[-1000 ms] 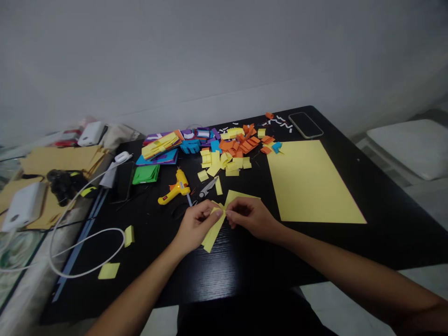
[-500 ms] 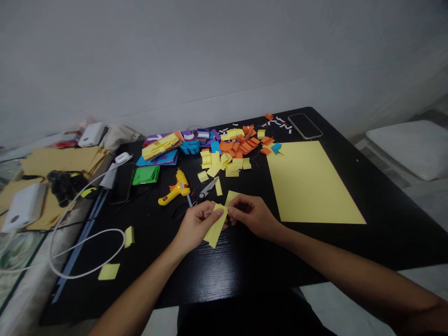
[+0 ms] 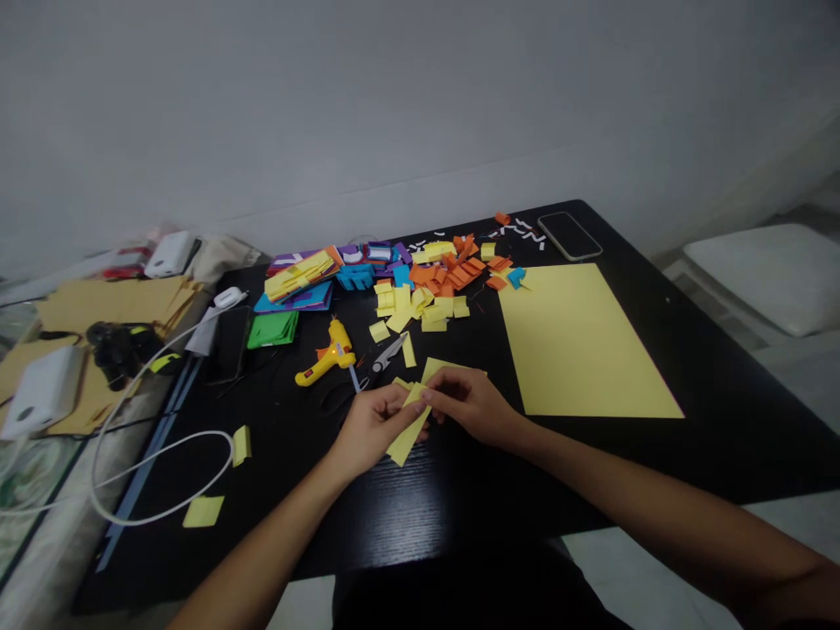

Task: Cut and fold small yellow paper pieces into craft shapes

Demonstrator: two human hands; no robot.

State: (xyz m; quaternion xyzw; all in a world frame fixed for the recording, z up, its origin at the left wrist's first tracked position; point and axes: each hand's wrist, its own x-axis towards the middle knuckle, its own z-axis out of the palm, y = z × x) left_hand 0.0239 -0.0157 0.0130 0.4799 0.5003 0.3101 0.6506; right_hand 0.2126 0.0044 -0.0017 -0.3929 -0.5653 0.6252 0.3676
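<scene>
Yellow paper strips (image 3: 405, 444) are pinched between the thumb and fingers of my left hand (image 3: 374, 430). My right hand (image 3: 478, 406) meets it at the strips' upper end, its thumb and fingertips closed on the yellow paper. Another yellow piece (image 3: 436, 367) shows just behind the right fingers. Beyond the hands lie scissors (image 3: 389, 352), a yellow glue gun (image 3: 333, 353) and a heap of small folded yellow pieces (image 3: 420, 306). To the right rests a large yellow sheet (image 3: 584, 346).
Orange folded pieces (image 3: 452, 273), green paper (image 3: 273, 329) and a phone (image 3: 570, 236) lie on the black table (image 3: 459, 516). A white cable (image 3: 164, 514) loops at the left, near two yellow pieces. A white stool (image 3: 767, 276) stands at the right.
The yellow strips have drawn together into a narrower stack. Both hands have shifted only slightly, with the left thumb now closer to the right fingertips.
</scene>
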